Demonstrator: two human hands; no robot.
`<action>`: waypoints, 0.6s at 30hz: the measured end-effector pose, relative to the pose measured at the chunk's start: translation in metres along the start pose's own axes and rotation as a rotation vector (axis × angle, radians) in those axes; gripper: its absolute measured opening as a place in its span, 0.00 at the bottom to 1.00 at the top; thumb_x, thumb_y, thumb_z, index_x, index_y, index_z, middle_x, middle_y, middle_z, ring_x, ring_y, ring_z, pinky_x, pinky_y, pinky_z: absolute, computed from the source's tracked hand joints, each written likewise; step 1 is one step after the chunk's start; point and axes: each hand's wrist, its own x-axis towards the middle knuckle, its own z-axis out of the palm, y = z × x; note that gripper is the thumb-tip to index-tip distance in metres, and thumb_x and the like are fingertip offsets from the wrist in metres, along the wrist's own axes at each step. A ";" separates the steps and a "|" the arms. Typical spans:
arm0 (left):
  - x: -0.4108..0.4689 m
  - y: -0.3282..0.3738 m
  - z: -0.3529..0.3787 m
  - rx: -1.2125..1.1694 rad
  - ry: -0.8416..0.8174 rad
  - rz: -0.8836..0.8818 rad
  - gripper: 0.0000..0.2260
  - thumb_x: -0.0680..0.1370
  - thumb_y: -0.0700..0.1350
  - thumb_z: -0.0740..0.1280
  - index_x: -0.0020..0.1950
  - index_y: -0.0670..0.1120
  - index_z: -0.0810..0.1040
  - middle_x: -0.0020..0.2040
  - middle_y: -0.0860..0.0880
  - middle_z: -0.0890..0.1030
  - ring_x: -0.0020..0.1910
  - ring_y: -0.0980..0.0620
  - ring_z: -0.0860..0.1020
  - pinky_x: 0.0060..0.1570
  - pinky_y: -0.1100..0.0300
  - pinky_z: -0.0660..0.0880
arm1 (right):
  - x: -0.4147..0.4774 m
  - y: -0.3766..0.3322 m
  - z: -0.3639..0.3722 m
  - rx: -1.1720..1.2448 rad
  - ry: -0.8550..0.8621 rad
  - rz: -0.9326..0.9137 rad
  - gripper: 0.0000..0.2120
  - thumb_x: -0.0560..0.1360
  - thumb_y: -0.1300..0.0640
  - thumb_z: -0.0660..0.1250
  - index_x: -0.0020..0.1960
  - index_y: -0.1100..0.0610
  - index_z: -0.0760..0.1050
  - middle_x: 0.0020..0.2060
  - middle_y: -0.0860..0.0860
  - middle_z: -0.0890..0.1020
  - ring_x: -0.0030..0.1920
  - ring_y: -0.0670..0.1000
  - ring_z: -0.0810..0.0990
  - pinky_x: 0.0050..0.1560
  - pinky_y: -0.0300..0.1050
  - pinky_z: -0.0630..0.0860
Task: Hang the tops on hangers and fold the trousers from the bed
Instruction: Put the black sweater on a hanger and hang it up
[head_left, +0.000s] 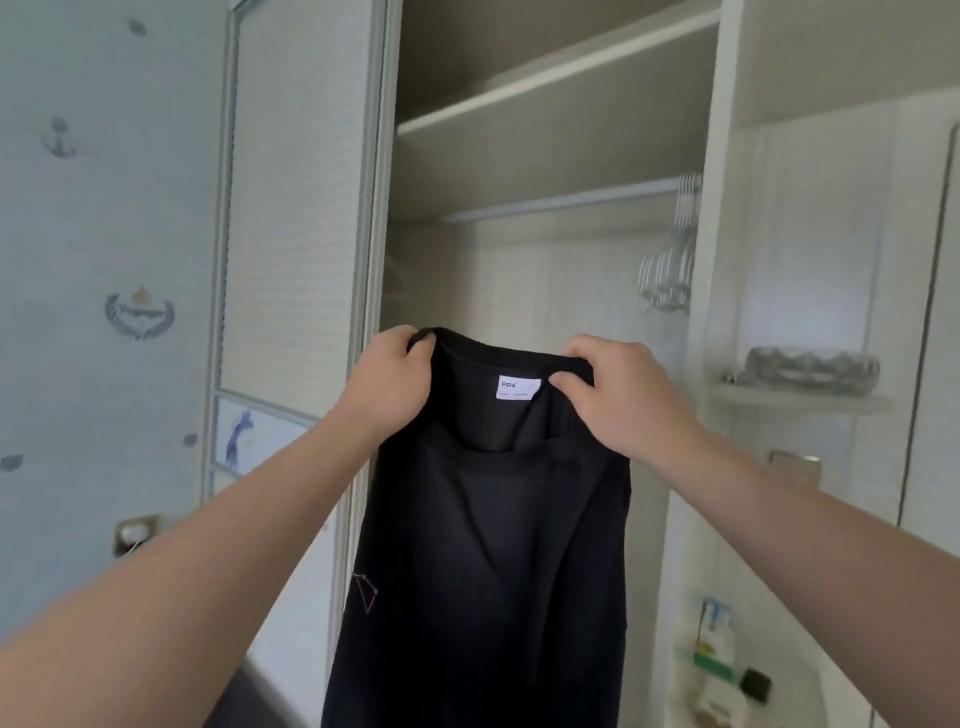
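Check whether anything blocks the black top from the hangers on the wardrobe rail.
Nothing visible does. The left hand and right hand hold the black top before the open wardrobe; the hangers hang rightmost on the rail.

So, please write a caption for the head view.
Left hand and right hand hold a black top by its collar before a wardrobe with white hangers.

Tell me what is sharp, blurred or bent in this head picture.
Head view: the black top and its white label, gripped by left hand and right hand, look sharpest; the white hangers and shelf clutter are soft; wardrobe uprights lean from lens distortion; lighting even, no glare.
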 end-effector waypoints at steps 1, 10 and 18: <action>0.021 0.001 0.004 -0.002 -0.003 0.019 0.18 0.84 0.49 0.57 0.46 0.34 0.73 0.37 0.46 0.73 0.37 0.47 0.72 0.41 0.53 0.69 | 0.017 0.003 -0.001 -0.037 0.011 0.011 0.05 0.78 0.51 0.67 0.45 0.50 0.75 0.35 0.46 0.78 0.42 0.55 0.78 0.45 0.52 0.77; 0.194 0.000 0.039 -0.047 -0.007 0.150 0.17 0.84 0.47 0.57 0.36 0.44 0.65 0.32 0.49 0.68 0.33 0.48 0.68 0.32 0.55 0.62 | 0.149 0.008 0.004 -0.426 0.146 0.122 0.07 0.78 0.50 0.68 0.46 0.53 0.76 0.43 0.51 0.81 0.47 0.57 0.79 0.45 0.50 0.76; 0.291 -0.004 0.077 -0.124 -0.128 0.252 0.15 0.85 0.45 0.56 0.43 0.40 0.75 0.35 0.48 0.73 0.39 0.45 0.72 0.39 0.55 0.66 | 0.228 0.029 0.034 -0.658 -0.009 0.318 0.07 0.78 0.59 0.64 0.53 0.56 0.78 0.48 0.55 0.81 0.48 0.60 0.80 0.46 0.49 0.78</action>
